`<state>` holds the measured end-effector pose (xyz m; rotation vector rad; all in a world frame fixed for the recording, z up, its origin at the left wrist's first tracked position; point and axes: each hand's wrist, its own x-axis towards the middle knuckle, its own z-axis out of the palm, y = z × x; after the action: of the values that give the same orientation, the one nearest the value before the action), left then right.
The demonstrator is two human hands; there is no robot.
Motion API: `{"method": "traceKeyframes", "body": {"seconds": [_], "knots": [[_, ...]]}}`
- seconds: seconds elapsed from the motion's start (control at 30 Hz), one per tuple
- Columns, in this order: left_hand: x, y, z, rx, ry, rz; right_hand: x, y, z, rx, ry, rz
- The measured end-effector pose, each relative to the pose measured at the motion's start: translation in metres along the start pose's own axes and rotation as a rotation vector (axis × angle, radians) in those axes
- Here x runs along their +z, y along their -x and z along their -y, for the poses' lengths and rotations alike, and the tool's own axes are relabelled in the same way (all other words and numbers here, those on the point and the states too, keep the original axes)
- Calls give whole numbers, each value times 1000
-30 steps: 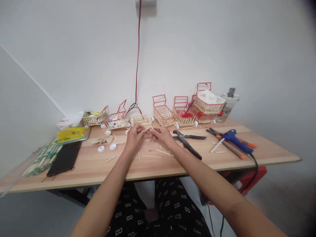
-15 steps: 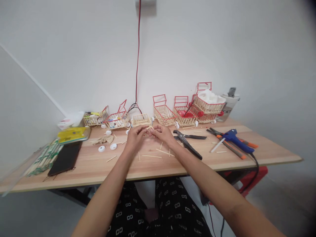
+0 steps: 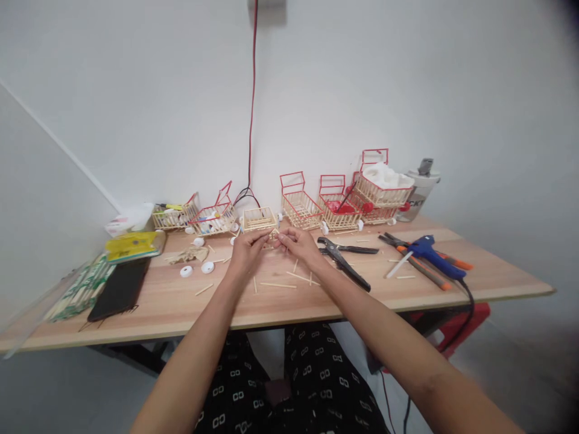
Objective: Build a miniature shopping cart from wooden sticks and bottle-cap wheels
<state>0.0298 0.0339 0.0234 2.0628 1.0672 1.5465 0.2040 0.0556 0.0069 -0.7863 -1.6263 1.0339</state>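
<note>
My left hand [image 3: 248, 248] and my right hand [image 3: 296, 246] meet over the middle of the table, fingertips pinched together. Between them is a small piece of pale wooden sticks [image 3: 274, 234], mostly covered by the fingers. Both hands grip it, though its full shape is hidden. Just behind them stands a small basket of wooden sticks [image 3: 259, 218] with white wheels. Short loose sticks [image 3: 278, 286] lie on the table between my forearms.
Miniature stick carts with red trim [image 3: 301, 208] line the wall. Black cutters [image 3: 346, 265], orange-handled pliers [image 3: 432, 274] and a blue glue gun [image 3: 425, 248] lie right. White wheels [image 3: 207, 267], a black phone [image 3: 120, 290], a yellow packet [image 3: 133, 246] and bundled sticks [image 3: 81, 289] lie left.
The fingertips have shifted very slightly around the small stick piece, which stands a little more upright between them. Nothing else on the table has moved.
</note>
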Motion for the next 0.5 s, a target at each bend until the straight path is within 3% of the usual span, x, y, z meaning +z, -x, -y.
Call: {"method": "traceKeyframes", "body": {"seconds": [0.5], "knots": [[-1, 1, 10, 63, -12, 29, 1, 2, -3, -46, 71, -5]]}}
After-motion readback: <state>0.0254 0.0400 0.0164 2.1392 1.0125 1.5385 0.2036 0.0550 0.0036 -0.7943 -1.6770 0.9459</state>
